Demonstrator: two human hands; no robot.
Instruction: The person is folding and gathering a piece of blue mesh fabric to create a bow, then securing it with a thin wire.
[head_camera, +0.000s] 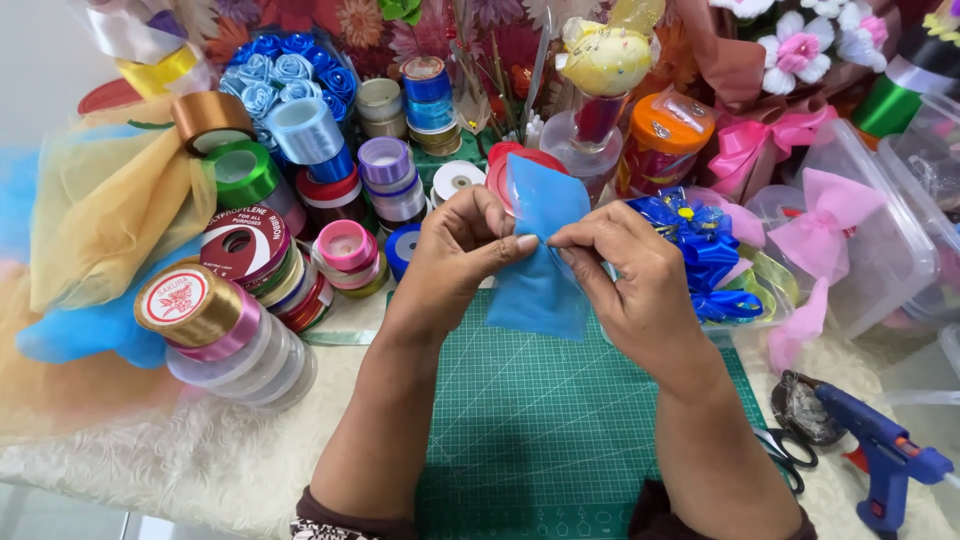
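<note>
Both hands, left hand (462, 250) and right hand (625, 270), pinch the blue ribbon piece (540, 250) at its middle above the green cutting mat (530, 420); a loosened pinch would probably let the gather spring flat.

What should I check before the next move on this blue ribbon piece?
1. Left hand pinches the blue ribbon piece at its middle: ok.
2. Right hand pinches at the same spot: ok.
3. Ribbon gathered evenly at the pinch: cannot tell.
4. Green cutting mat bare beneath the hands: ok.
5. Scissors lying right of the mat: ok.
6. Blue glue gun hot: cannot tell.
</note>
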